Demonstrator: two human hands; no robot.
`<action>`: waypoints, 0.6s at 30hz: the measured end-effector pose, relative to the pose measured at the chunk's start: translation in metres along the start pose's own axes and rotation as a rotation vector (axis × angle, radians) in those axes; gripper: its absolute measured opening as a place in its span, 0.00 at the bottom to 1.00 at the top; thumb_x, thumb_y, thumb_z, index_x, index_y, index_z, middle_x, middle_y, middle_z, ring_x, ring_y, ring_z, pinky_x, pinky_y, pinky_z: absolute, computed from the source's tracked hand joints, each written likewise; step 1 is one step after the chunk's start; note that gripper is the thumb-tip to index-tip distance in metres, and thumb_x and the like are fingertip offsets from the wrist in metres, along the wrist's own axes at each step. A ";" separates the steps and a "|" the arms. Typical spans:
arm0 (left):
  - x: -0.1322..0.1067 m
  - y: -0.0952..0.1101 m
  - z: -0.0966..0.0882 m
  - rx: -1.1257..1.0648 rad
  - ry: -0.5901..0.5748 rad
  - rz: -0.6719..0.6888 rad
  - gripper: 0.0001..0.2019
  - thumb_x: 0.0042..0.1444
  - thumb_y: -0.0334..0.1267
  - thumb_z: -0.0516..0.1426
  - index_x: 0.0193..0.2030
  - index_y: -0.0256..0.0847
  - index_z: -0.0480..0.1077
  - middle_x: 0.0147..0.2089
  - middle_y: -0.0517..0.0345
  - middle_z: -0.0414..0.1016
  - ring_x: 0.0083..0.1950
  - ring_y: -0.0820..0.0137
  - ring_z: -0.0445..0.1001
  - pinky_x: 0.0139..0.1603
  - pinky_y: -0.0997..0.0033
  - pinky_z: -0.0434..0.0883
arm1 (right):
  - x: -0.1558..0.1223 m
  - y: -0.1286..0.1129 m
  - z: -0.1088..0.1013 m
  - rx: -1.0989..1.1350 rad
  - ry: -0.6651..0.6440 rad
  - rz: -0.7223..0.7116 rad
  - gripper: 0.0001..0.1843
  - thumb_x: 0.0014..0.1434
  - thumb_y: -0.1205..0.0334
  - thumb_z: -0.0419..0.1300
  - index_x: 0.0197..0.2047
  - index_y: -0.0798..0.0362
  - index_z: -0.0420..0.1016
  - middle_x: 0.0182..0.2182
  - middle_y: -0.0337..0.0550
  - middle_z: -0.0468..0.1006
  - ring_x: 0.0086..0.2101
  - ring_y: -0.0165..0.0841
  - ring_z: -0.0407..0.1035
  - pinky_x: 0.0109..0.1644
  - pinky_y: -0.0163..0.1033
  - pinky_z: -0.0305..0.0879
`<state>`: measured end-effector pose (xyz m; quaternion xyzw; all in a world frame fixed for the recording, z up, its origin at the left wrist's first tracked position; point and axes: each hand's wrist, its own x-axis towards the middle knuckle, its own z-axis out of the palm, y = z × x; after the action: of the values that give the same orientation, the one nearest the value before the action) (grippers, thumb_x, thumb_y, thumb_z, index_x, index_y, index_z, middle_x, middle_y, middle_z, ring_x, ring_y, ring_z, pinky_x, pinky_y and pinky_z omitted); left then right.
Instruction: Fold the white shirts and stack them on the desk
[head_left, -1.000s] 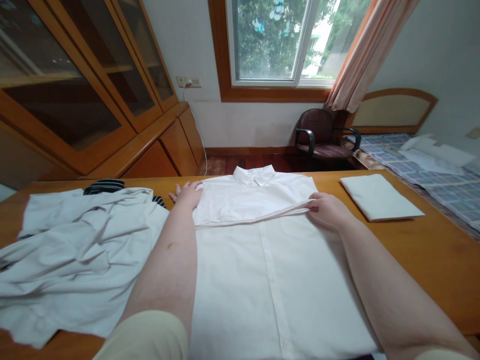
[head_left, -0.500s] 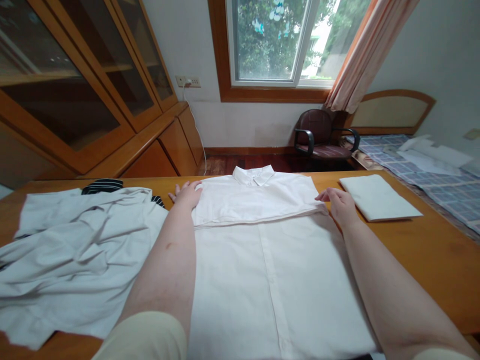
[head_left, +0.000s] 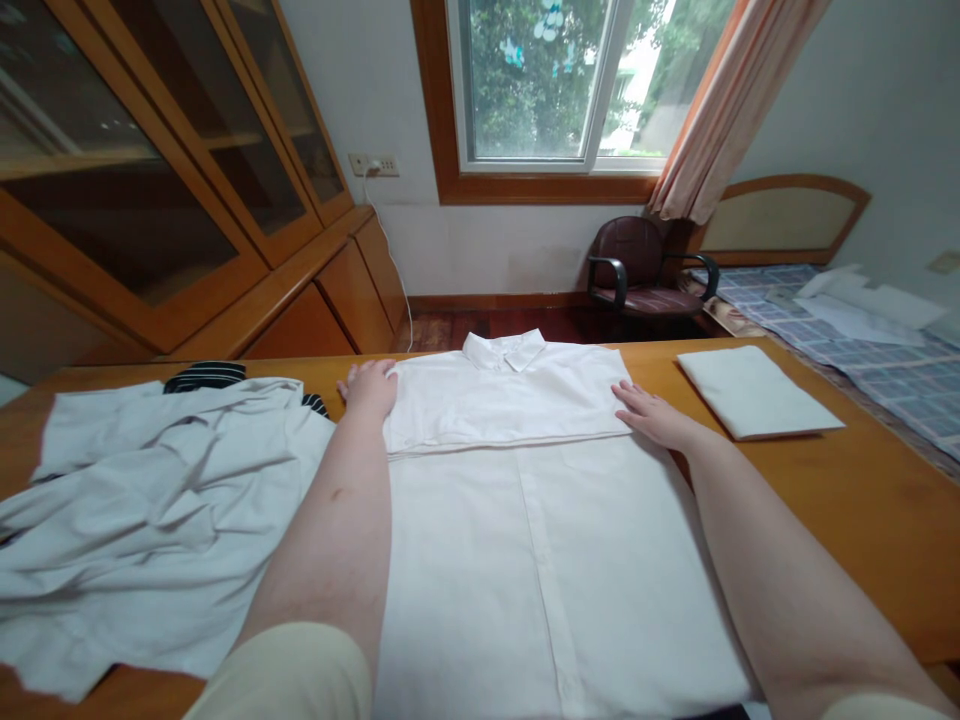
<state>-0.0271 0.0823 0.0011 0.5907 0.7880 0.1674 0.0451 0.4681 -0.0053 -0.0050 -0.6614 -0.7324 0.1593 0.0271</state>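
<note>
A white collared shirt [head_left: 502,400] lies on the wooden table in front of me, its collar near the far edge. Across its upper part runs a layer with a straight lower edge; below that, white cloth with a button placket [head_left: 541,560] reaches toward me. My left hand [head_left: 369,388] rests at the shirt's left edge, fingers extended and partly hidden behind the hand. On the opposite edge, my right hand [head_left: 652,414] lies flat with its fingers spread over the fabric. Neither hand grips anything.
Crumpled white garments [head_left: 172,500] lie on the left, with black striped cloth [head_left: 204,376] showing beneath. A neatly folded white cloth [head_left: 757,392] sits at the right on the table [head_left: 847,520]. Beyond are a cabinet [head_left: 292,290], an armchair [head_left: 634,262] and a bed [head_left: 900,350].
My right hand has moved left onto the shirt's right edge, and its curled fingers have straightened and spread. The left hand has shifted barely at all.
</note>
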 end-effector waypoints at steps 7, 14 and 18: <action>-0.008 0.017 -0.020 -0.048 -0.070 0.069 0.16 0.56 0.43 0.49 0.45 0.43 0.74 0.46 0.50 0.77 0.46 0.60 0.73 0.44 0.66 0.68 | 0.000 -0.019 -0.005 -0.143 0.153 0.032 0.29 0.57 0.47 0.53 0.58 0.52 0.67 0.61 0.50 0.63 0.61 0.48 0.54 0.63 0.55 0.48; -0.023 0.037 -0.041 0.136 -0.596 0.180 0.17 0.41 0.51 0.60 0.35 0.44 0.74 0.39 0.57 0.78 0.37 0.66 0.74 0.33 0.74 0.67 | 0.000 -0.032 0.001 -0.087 0.175 -0.114 0.34 0.59 0.43 0.49 0.63 0.52 0.59 0.64 0.48 0.56 0.61 0.41 0.54 0.64 0.43 0.51; -0.022 0.030 -0.047 0.145 -0.601 0.211 0.15 0.44 0.50 0.58 0.33 0.43 0.74 0.37 0.57 0.78 0.36 0.66 0.74 0.31 0.75 0.66 | 0.003 -0.027 0.005 -0.075 0.135 -0.078 0.38 0.59 0.39 0.45 0.66 0.55 0.55 0.66 0.50 0.50 0.63 0.41 0.48 0.66 0.44 0.46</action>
<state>-0.0057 0.0591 0.0521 0.6938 0.6837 -0.0672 0.2160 0.4404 -0.0053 -0.0025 -0.6420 -0.7597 0.0856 0.0579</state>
